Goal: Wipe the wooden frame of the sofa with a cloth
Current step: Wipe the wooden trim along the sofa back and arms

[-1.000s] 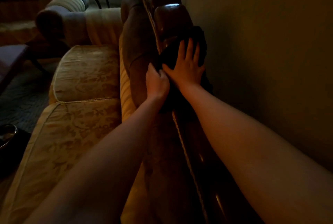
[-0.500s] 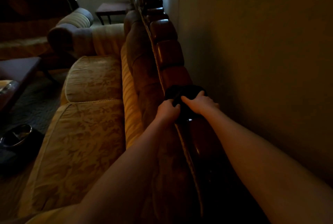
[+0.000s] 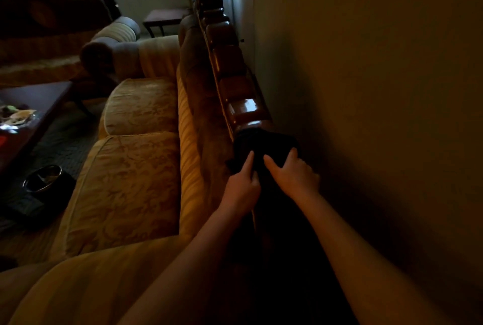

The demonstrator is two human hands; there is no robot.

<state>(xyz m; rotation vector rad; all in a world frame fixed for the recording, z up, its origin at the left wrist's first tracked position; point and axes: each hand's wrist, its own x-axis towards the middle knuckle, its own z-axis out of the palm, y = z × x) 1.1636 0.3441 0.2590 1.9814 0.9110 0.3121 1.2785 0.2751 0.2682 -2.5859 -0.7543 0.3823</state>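
Observation:
The sofa's glossy carved wooden frame (image 3: 241,105) runs along the top of the backrest, close to the wall. A dark cloth (image 3: 264,142) is draped over this rail. My right hand (image 3: 294,174) lies on the near side of the cloth, thumb and fingers curved around it on the rail. My left hand (image 3: 243,185) holds the cloth's left edge, its index finger stretched out onto the fabric and the other fingers curled. The cloth and the dark hide the rail beneath and nearer than the hands.
The wall (image 3: 366,89) stands right beside the rail. Yellow patterned seat cushions (image 3: 125,189) lie to the left. A dark coffee table (image 3: 28,110) with items, a metal bowl (image 3: 43,177) on the floor, a second sofa (image 3: 52,32) and a small side table (image 3: 164,17) stand beyond.
Both hands have drawn the cloth back along the rail toward me. My right hand, flat with spread fingers a second ago, now curls around the cloth.

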